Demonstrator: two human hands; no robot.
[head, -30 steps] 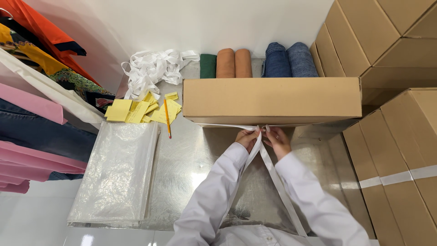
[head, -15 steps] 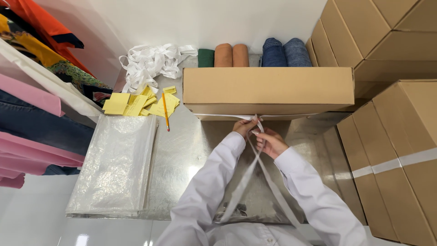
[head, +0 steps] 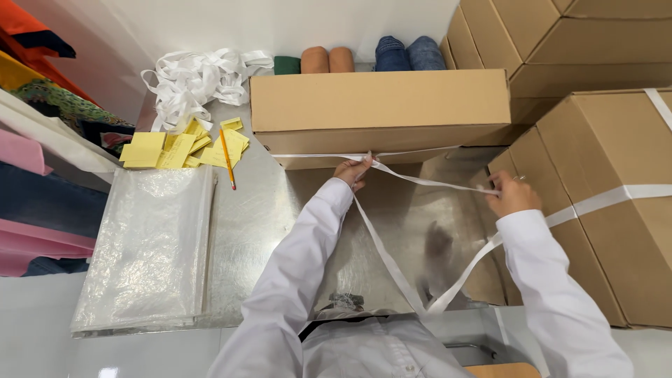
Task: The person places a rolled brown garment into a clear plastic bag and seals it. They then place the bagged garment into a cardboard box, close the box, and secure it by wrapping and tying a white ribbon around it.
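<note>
Where the steel table (head: 259, 231) runs out at the far left, folded cloth in orange, green, pink and dark blue is stacked along the edge. Beside it, on the table's near left, lies a flat pile of clear plastic bags (head: 147, 252). Beyond the bags sit loose yellow paper slips (head: 175, 148) with an orange pencil (head: 227, 166) lying across them, and farther back a tangled heap of white strap (head: 199, 80).

At the middle, a long cardboard box (head: 381, 108) lies closed on the table, so its contents cannot be seen. Behind it, against the wall, stand rolls of fabric (head: 364, 57) in green, tan and blue denim.

The left hand (head: 352, 170) is closed on a white strap (head: 420, 180) right at the box's near lower edge, where one length of the strap runs along the front of the box. From that pinch the strap stretches rightward to the right hand (head: 512, 196), which grips it with closed fingers out to the right, well apart from the left. Two more lengths of strap run down from the hands and meet near the person's body.

At the far right, large closed cardboard cartons (head: 602, 175) are stacked, one bound with white strapping.
</note>
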